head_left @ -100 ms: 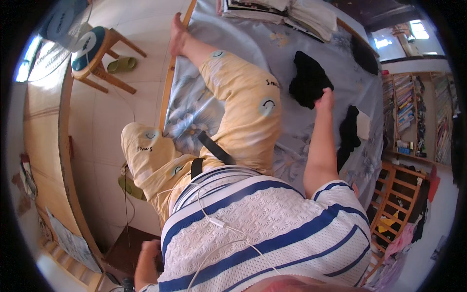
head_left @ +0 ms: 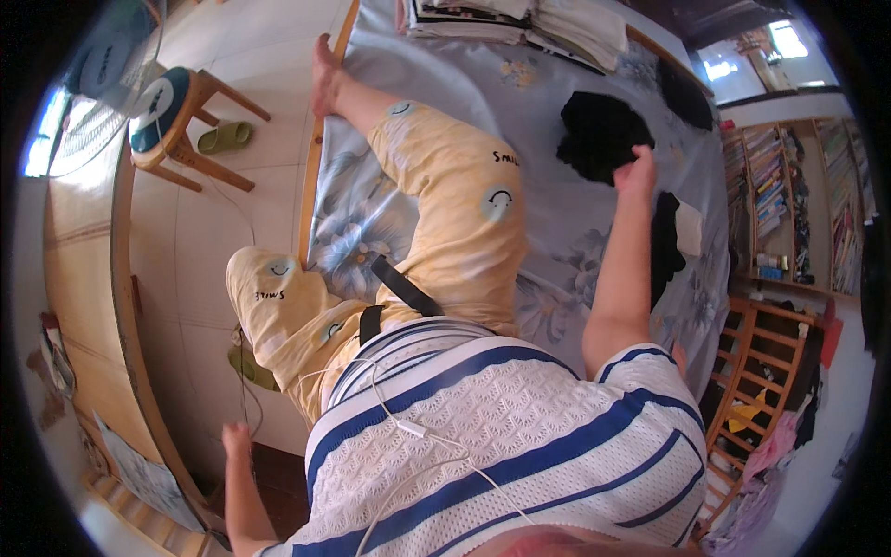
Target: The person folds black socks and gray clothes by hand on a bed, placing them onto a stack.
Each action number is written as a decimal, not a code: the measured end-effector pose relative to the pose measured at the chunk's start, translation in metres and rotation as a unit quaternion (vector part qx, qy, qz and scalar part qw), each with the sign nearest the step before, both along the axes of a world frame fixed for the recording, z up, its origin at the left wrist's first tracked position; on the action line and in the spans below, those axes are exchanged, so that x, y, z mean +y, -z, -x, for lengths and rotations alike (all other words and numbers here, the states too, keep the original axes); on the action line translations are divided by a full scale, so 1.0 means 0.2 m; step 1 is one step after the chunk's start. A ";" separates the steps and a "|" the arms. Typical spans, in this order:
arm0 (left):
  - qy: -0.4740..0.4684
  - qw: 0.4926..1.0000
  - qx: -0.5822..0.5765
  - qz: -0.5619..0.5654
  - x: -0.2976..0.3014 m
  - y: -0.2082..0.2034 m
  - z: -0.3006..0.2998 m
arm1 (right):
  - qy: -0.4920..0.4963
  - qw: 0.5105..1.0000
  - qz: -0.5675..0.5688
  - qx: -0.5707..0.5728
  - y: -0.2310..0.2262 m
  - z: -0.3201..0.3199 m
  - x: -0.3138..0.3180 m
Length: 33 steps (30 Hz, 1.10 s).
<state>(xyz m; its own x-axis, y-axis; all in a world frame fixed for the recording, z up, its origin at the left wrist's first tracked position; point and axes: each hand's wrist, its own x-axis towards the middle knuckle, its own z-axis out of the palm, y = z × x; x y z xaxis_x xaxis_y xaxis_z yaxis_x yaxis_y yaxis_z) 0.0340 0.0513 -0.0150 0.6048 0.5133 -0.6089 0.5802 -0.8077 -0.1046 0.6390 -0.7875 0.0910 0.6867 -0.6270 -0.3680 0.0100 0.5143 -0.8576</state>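
My right hand [head_left: 636, 170] is closed on the near edge of a black cloth item [head_left: 594, 130], bunched up over the bed. Its exact kind cannot be made out. Lower down, close to my right forearm, another black piece of cloth [head_left: 665, 251] lies on the sheet, partly hidden by the arm. Beside it is a small white cloth [head_left: 688, 229]. My left hand [head_left: 238, 438] is out to the left, past the bed's side, above the floor and apart from the cloths. It looks small and its fingers do not show clearly.
The bed [head_left: 548, 213] has a grey-blue flowered sheet. Folded clothes [head_left: 483, 23] are stacked at its far end, with a dark cloth [head_left: 685, 96] at far right. My bent leg lies across it. A wooden stool [head_left: 190, 121], green slipper [head_left: 225, 137] and bookshelf [head_left: 789, 204] surround it.
The black cloth has changed shape, from hanging long to bunched wider, as my right hand shifted slightly right. My left hand has swung out to the left and forward, away from my waist.
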 end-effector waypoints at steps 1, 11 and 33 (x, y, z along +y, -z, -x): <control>-0.249 0.948 -0.178 0.088 0.02 0.00 -0.33 | -0.015 0.999 0.010 -0.047 -0.17 0.01 0.01; 0.093 0.668 -0.311 0.670 -1.89 -0.77 -2.51 | -0.049 0.950 -0.017 -0.309 -1.01 0.35 0.04; -0.371 0.585 -0.082 0.717 -1.68 -0.56 -2.44 | -0.423 0.461 0.777 -0.076 -0.35 0.45 1.16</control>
<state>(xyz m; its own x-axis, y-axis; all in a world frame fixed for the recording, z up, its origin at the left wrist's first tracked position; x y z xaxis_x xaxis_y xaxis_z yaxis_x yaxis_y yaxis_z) 0.5214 -0.2854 0.0966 0.6507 -0.2952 -0.6996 0.7334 0.4834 0.4781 0.5498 -0.5561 0.1609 0.8714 0.4618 0.1656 0.4892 -0.8439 -0.2203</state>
